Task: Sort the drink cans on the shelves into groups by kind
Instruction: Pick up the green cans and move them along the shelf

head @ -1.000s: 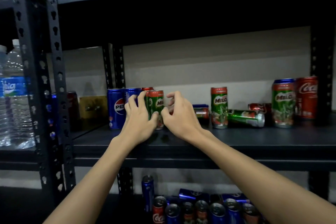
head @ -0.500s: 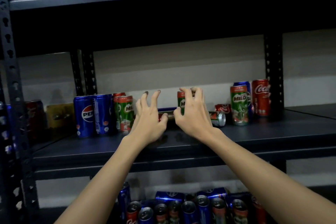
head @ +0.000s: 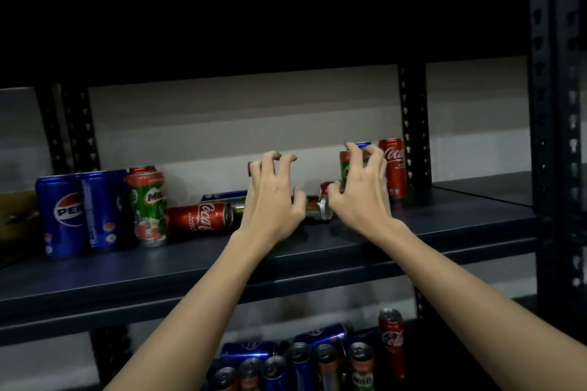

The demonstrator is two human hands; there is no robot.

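On the middle shelf (head: 444, 225) I log, from the left: two upright Pepsi cans (head: 79, 213), one upright Milo can (head: 147, 208), one Coca-Cola can (head: 200, 217) lying flat. My left hand (head: 273, 200) curls round an upright can, mostly hidden. My right hand (head: 362, 190) curls round a green Milo can (head: 346, 168), beside an upright Coca-Cola can (head: 394, 168).
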